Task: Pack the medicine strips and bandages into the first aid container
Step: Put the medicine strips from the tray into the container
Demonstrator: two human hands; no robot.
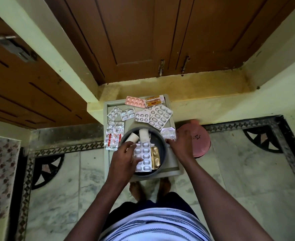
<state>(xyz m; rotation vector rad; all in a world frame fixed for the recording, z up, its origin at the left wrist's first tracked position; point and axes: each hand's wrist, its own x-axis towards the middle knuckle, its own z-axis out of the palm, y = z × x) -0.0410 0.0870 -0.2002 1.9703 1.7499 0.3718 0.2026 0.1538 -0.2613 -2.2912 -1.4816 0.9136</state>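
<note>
Tray (175,168), grey, set on the floor, carries everything in play. Round grey container (161,154) sits on the near half of it, directly under the left hand (121,158). Pink lid (201,141) lies off the tray, just beyond the right hand (182,144).

Step in hand, by my reading: loading a strip. Left hand pinches a large silver blister strip (143,158), thumb on top and fingers curled at its far-left corner, the strip lying over the container mouth beside a gold strip (155,158). Two white bandage rolls (144,135) stand inside, past the fingertips. Right hand rests at the container's right rim, fingers pressed to it; whether it grips the rim or the small silver strip (168,133) just beyond it, I cannot tell.

Packing looks partly done. Beyond both hands, still unpacked: a pink strip (135,101), an orange tube box (154,101), several silver strips (160,117). Left of the left hand, red-printed foil strips (113,136) overhang the tray edge.

Next move likely calls for letting the big strip go flat or tilting it, since it spans much of the opening. Room is tight: loose strips crowd the far rim, wall step close behind the tray. Open floor lies near-side only.
</note>
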